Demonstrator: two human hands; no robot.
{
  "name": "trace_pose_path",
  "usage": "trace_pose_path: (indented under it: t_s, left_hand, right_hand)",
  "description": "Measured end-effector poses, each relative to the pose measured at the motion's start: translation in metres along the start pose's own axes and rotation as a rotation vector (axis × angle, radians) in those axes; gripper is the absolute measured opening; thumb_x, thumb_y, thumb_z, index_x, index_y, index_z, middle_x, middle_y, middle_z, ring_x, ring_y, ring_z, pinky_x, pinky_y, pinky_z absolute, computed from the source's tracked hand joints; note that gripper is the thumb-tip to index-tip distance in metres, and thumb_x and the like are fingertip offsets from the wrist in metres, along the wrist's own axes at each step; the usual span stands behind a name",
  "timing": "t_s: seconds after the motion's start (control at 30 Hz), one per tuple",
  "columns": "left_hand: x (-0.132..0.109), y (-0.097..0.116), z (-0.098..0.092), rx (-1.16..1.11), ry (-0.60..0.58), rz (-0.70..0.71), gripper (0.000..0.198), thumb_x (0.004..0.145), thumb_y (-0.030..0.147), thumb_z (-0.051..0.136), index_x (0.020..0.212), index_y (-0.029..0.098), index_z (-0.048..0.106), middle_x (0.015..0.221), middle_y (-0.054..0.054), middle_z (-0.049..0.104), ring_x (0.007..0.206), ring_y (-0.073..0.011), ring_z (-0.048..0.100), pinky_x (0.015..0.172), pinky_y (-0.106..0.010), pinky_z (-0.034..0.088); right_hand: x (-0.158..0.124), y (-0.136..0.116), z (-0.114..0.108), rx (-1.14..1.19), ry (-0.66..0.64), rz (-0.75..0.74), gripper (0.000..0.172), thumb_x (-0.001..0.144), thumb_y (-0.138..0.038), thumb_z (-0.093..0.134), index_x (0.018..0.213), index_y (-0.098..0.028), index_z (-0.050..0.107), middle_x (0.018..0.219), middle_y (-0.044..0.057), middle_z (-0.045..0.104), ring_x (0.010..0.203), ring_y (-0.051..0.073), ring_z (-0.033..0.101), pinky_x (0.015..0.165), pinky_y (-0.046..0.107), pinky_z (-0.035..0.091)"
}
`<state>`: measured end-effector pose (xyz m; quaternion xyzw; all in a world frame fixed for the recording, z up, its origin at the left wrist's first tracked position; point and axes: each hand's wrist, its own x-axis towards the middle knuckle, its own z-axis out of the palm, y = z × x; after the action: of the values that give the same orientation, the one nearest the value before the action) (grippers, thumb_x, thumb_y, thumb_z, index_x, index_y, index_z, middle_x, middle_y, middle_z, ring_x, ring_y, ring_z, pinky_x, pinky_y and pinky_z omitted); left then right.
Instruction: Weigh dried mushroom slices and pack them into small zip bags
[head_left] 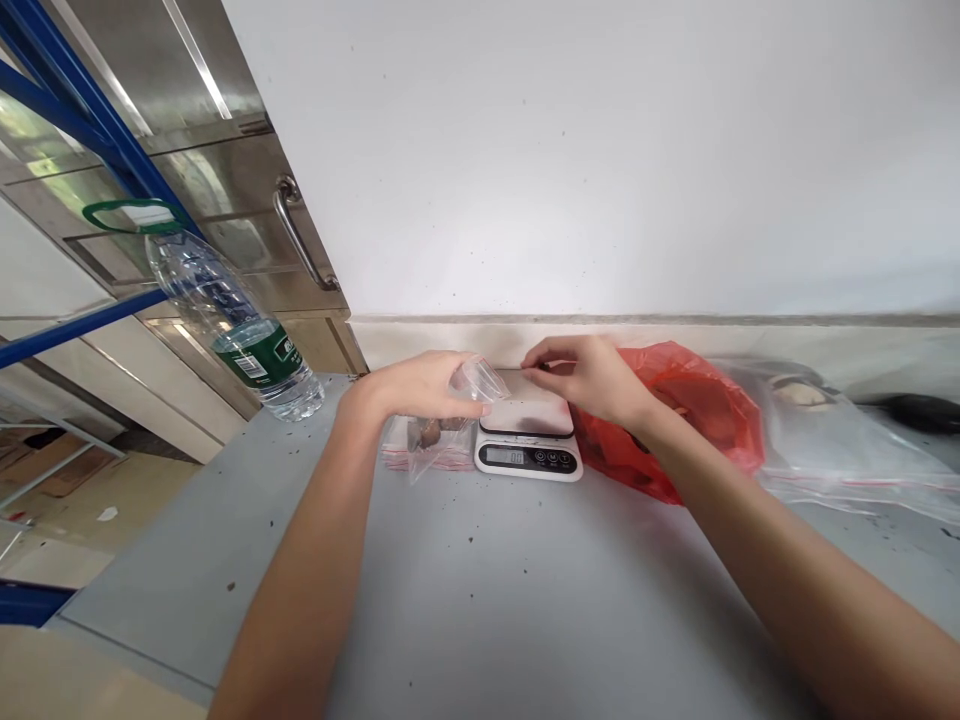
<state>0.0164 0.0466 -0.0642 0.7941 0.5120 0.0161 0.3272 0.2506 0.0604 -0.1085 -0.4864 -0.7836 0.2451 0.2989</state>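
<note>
A clear zip bag (480, 380) is held at its mouth by my left hand (424, 385), just left of a small white digital scale (529, 458). Brown lumps (427, 432) show through clear plastic below that hand, on or in front of a stack of zip bags (397, 455). My right hand (589, 375) is over the scale's back right corner, thumb and forefinger closed around a small dark piece too small to name. Nothing rests on the visible part of the scale's plate, and its display seems to read zero.
Right of the scale sits an open red plastic bag (697, 400) with brownish contents. Beyond it lie clear zip bags (847, 440) and a dark object (926, 412). A water bottle (247, 330) stands at the grey table's (450, 620) left edge. A white wall (600, 160) rises behind.
</note>
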Motion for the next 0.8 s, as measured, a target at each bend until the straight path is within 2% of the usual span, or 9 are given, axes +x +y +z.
trace_pose_path:
  t_s: [0.1,0.17,0.23,0.3,0.37,0.43,0.5,0.6,0.8]
  left_hand:
    - [0.001,0.005,0.001,-0.010,0.009,0.091,0.044,0.089,0.052,0.066,0.124,0.024,0.059,0.094,-0.003,0.076,0.065,-0.0219,0.072,0.062,-0.032,0.054]
    - [0.000,0.011,0.002,-0.033,0.048,0.194,0.044,0.091,0.052,0.066,0.124,0.022,0.061,0.099,-0.005,0.077,0.074,-0.0227,0.074,0.066,-0.032,0.054]
    - [-0.002,0.014,0.002,-0.059,0.090,0.300,0.046,0.091,0.052,0.067,0.124,0.021,0.064,0.106,-0.007,0.077,0.087,-0.0244,0.075,0.075,-0.032,0.056]
    - [-0.003,0.016,0.001,-0.098,0.120,0.354,0.053,0.089,0.052,0.071,0.131,0.020,0.064,0.115,-0.009,0.077,0.100,-0.0263,0.074,0.085,-0.034,0.056]
    - [-0.004,0.015,0.000,-0.171,0.133,0.386,0.066,0.087,0.049,0.073,0.143,0.018,0.059,0.128,-0.012,0.074,0.114,-0.0284,0.071,0.097,-0.037,0.054]
    - [-0.003,0.013,-0.001,-0.280,0.124,0.452,0.071,0.088,0.046,0.074,0.149,0.016,0.055,0.140,-0.014,0.068,0.127,-0.0309,0.066,0.106,-0.041,0.051]
    - [-0.001,0.013,0.000,-0.410,0.095,0.539,0.065,0.089,0.043,0.074,0.146,0.018,0.058,0.145,-0.014,0.066,0.134,-0.0332,0.061,0.110,-0.044,0.049]
    - [0.003,0.014,0.003,-0.572,0.066,0.606,0.060,0.087,0.043,0.077,0.140,0.020,0.062,0.143,-0.014,0.067,0.134,-0.0353,0.062,0.110,-0.046,0.050]
    - [-0.001,0.019,0.006,-0.679,0.090,0.571,0.066,0.088,0.037,0.077,0.145,0.026,0.045,0.121,-0.008,0.075,0.117,-0.0272,0.072,0.103,-0.045,0.056]
  right_hand:
    - [-0.006,-0.016,-0.006,0.312,0.015,-0.125,0.022,0.086,-0.038,0.070,0.095,-0.020,0.080,0.108,0.007,0.081,0.103,0.025,0.074,0.098,0.041,0.058]
    - [-0.010,-0.025,-0.007,0.404,-0.034,-0.208,0.029,0.086,-0.044,0.072,0.102,-0.022,0.082,0.114,0.007,0.081,0.109,0.027,0.073,0.098,0.043,0.059]
    - [-0.014,-0.031,-0.009,0.456,0.015,-0.239,0.030,0.088,-0.047,0.071,0.102,-0.023,0.083,0.117,0.008,0.081,0.111,0.028,0.073,0.098,0.045,0.059]
    - [-0.016,-0.032,-0.014,0.470,0.113,-0.238,0.029,0.089,-0.049,0.071,0.097,-0.023,0.082,0.115,0.008,0.081,0.110,0.029,0.073,0.097,0.046,0.059]
    - [-0.019,-0.029,-0.023,0.425,0.145,-0.238,0.029,0.089,-0.051,0.071,0.095,-0.025,0.082,0.116,0.009,0.080,0.112,0.031,0.072,0.095,0.047,0.059]
    - [-0.022,-0.024,-0.034,0.344,0.088,-0.261,0.029,0.084,-0.052,0.076,0.097,-0.028,0.083,0.130,0.009,0.075,0.120,0.033,0.069,0.096,0.049,0.058]
    - [-0.025,-0.021,-0.044,0.272,0.020,-0.301,0.029,0.077,-0.051,0.083,0.097,-0.030,0.082,0.142,0.009,0.068,0.129,0.036,0.064,0.100,0.052,0.056]
    - [-0.030,-0.020,-0.054,0.217,0.014,-0.354,0.019,0.076,-0.044,0.084,0.087,-0.029,0.080,0.145,0.009,0.066,0.129,0.035,0.064,0.104,0.053,0.054]
    - [-0.034,-0.031,-0.055,0.234,0.081,-0.362,0.017,0.079,-0.043,0.082,0.077,-0.027,0.076,0.134,0.009,0.070,0.113,0.032,0.070,0.086,0.047,0.060]
